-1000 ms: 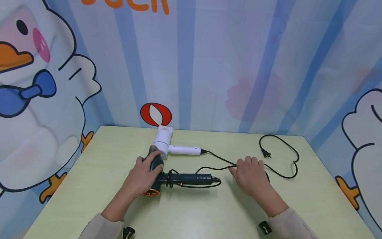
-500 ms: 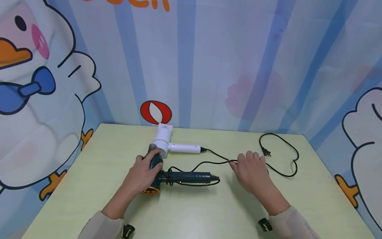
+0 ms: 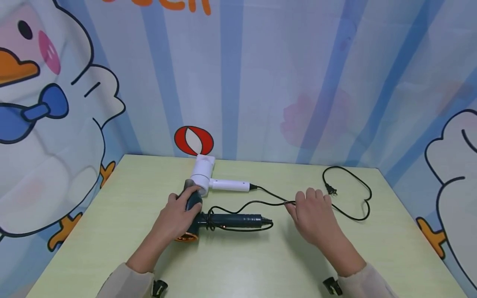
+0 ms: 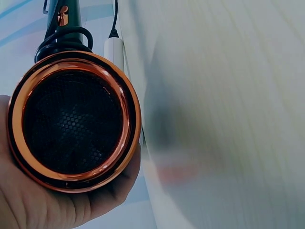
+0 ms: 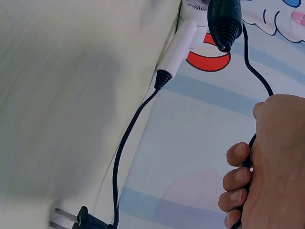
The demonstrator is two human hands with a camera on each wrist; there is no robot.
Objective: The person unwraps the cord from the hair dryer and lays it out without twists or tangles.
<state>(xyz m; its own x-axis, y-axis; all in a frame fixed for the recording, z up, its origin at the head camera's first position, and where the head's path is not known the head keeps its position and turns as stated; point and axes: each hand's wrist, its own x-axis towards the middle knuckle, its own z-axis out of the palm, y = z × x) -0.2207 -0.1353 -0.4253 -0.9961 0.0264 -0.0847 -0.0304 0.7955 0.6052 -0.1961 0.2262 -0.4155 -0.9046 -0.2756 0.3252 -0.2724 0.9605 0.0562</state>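
Note:
A dark teal hair dryer [image 3: 231, 221] with a copper-coloured rim lies across the middle of the table, its black cord [image 3: 257, 201] wound round the handle's base. My left hand [image 3: 175, 217] grips its barrel, thumb toward the handle; the round copper grille [image 4: 71, 123] fills much of the left wrist view. Off to the right, my right hand [image 3: 314, 217] holds this cord, fingers curled round it in the right wrist view. Behind the dark dryer lies a white hair dryer [image 3: 229, 185], its cord [image 3: 273, 193] running rightward past my right hand to a two-pin plug [image 3: 331, 190].
The pale table [image 3: 238, 265] ends at a striped cartoon backdrop [image 3: 261, 82] behind, with printed ducks at both sides. The white dryer's cord [image 3: 369, 201] loops at the far right, near the table's back edge.
The teal dryer's cord has shifted beside its handle, now arching up in a looser curve toward my right hand. Both hands keep their holds and have barely moved.

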